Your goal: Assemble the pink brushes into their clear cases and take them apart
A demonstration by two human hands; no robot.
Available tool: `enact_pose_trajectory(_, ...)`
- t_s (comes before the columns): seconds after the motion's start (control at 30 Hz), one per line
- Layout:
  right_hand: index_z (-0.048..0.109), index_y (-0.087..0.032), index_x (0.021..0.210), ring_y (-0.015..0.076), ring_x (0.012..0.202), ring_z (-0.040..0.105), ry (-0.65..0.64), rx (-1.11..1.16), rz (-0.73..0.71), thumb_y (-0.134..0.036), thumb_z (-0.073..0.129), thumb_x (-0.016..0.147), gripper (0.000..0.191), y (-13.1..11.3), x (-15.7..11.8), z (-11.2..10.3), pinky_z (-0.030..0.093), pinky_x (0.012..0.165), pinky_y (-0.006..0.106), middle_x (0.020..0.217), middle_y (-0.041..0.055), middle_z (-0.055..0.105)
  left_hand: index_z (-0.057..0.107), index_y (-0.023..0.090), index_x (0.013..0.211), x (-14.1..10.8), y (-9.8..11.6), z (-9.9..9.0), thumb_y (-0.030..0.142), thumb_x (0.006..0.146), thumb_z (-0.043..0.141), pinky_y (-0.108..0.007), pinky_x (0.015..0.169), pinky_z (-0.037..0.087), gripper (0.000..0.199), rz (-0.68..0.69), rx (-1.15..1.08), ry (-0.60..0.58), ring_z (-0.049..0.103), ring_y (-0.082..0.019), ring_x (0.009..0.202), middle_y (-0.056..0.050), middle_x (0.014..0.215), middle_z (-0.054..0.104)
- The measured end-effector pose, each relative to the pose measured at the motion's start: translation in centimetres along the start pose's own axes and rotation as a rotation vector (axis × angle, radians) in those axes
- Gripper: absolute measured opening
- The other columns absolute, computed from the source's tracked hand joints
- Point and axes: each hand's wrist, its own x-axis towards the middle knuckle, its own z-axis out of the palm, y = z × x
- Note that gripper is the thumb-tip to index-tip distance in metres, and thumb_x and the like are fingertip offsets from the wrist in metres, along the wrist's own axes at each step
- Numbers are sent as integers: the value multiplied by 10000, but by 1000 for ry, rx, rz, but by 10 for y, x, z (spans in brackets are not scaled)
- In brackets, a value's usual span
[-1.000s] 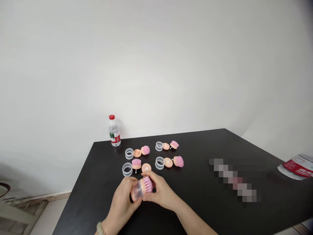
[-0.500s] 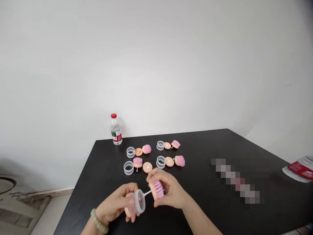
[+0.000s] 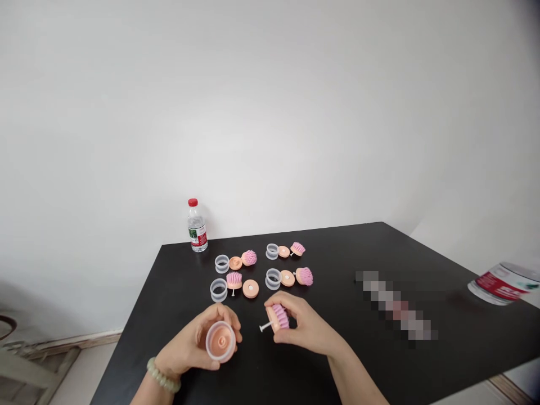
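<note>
My left hand [image 3: 192, 343] cradles a clear plastic cup [image 3: 220, 341] with a peach base, its open end facing me. My right hand [image 3: 306, 326] grips a pink bristled brush head [image 3: 278, 316], and a thin white pin sticks out of it to the left. A gap of black tabletop separates the two hands. Beyond them lie several loose sets of clear rings [image 3: 218, 290], peach discs [image 3: 250, 288] and pink brush heads [image 3: 234, 280]. Neither hand touches these.
The black table [image 3: 337, 337] ends at a wall behind. A water bottle [image 3: 197, 228] with a red cap stands beyond its far left corner. A blurred patch [image 3: 394, 304] covers part of the tabletop. A stack of printed paper [image 3: 504, 284] lies at the right edge.
The cup and brush head, joined a second ago, are now apart in separate hands. The cup has turned its open end towards me, and the brush head has moved right.
</note>
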Motion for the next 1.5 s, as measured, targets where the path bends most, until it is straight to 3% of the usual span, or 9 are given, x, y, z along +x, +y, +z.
enact_pose_trajectory(0.13, 663, -293, 1072, 251, 995, 609, 94, -303, 130, -161, 726, 693, 406, 16, -30, -16, 484, 889, 355, 1100, 15, 630, 573, 202, 1031, 3, -2, 6, 267, 631, 868, -302, 760, 414, 502, -92, 130, -75, 552, -184, 901, -59, 1052, 583)
enact_pose_trajectory(0.33, 592, -245, 1170, 261, 1117, 584, 450, -458, 281, -207, 609, 807, 365, 55, -61, -46, 448, 1004, 408, 1235, 63, 586, 563, 201, 1006, 7, -6, 10, 347, 632, 858, -283, 719, 359, 498, -152, 200, -77, 492, -153, 821, -38, 1015, 572)
enact_pose_trajectory(0.57, 503, -275, 1387, 277, 1307, 483, 392, -428, 288, -171, 644, 765, 647, 77, -64, -45, 395, 1106, 429, 1369, 66, 549, 578, 198, 968, 9, -7, 10, 418, 612, 866, -268, 688, 341, 507, -155, 246, -24, 451, -133, 757, -9, 929, 558)
enact_pose_trajectory(0.77, 410, -283, 1455, 288, 1374, 410, 493, -430, 271, -235, 669, 773, 731, 67, -72, -43, 386, 1128, 469, 1471, 71, 444, 567, 204, 1015, 14, -8, 17, 402, 708, 823, -270, 666, 353, 446, -109, 226, 12, 489, -127, 697, 10, 820, 569)
enact_pose_trajectory(0.9, 533, -295, 1332, 308, 1233, 539, 647, -396, 128, -318, 679, 817, 536, 45, -74, -23, 447, 1065, 491, 1359, 82, 538, 540, 211, 1066, 17, -12, 25, 402, 768, 783, -288, 705, 386, 429, -57, 221, 85, 535, -154, 756, -20, 845, 609)
enact_pose_trajectory(1.07, 601, -287, 1246, 240, 920, 650, 352, -125, -2, -353, 750, 798, 477, 15, -57, 34, 562, 855, 392, 1204, 80, 631, 539, 260, 1163, 15, -23, 30, 428, 745, 800, -304, 813, 429, 521, -24, 214, 261, 562, -187, 929, -36, 1032, 591)
enact_pose_trajectory(1.2, 563, -250, 1306, 242, 887, 653, 242, 8, -64, -574, 745, 777, 646, 8, -33, 71, 569, 781, 363, 1116, 89, 663, 561, 266, 1145, 17, -25, 39, 474, 773, 761, -337, 866, 457, 471, 31, 232, 233, 576, -219, 990, -47, 1101, 562)
enact_pose_trajectory(1.33, 617, -228, 1208, 230, 768, 654, 327, 45, -103, -750, 619, 773, 679, 9, -21, 84, 553, 697, 342, 980, 78, 685, 598, 232, 1040, 20, -25, 45, 509, 764, 749, -310, 778, 481, 420, 86, 403, 260, 575, -196, 860, -37, 992, 557)
enact_pose_trajectory(1.5, 662, -245, 1091, 220, 743, 612, 326, -4, -163, -663, 621, 836, 491, 4, -26, 82, 541, 673, 328, 888, 54, 647, 622, 205, 923, 22, -31, 41, 568, 707, 755, -253, 630, 431, 443, 64, 496, 306, 531, -156, 706, -5, 830, 563)
